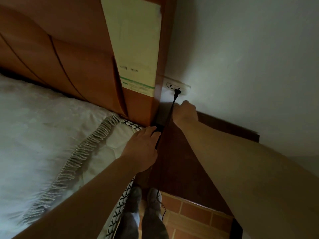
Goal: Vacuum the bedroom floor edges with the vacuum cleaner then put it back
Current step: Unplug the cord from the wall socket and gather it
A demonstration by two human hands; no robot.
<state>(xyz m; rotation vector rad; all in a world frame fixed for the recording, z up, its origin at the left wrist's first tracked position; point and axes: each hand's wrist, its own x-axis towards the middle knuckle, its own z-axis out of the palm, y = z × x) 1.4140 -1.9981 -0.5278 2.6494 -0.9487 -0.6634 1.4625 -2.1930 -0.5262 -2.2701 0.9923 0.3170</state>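
Between bed (pixel 43 126) and nightstand (pixel 181 152): narrow gap, cord (pixel 170 114) plugged.

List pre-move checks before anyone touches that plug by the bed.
1. Plug seated in socket: ok.
2. Right hand gripping cord: cannot tell, fingers hidden; the hand is beside it.
3. Left hand holding black box at the mattress corner: cannot tell, fingers only seen touching it.
4. Cord clear of feet: not ok, it runs down right past them.
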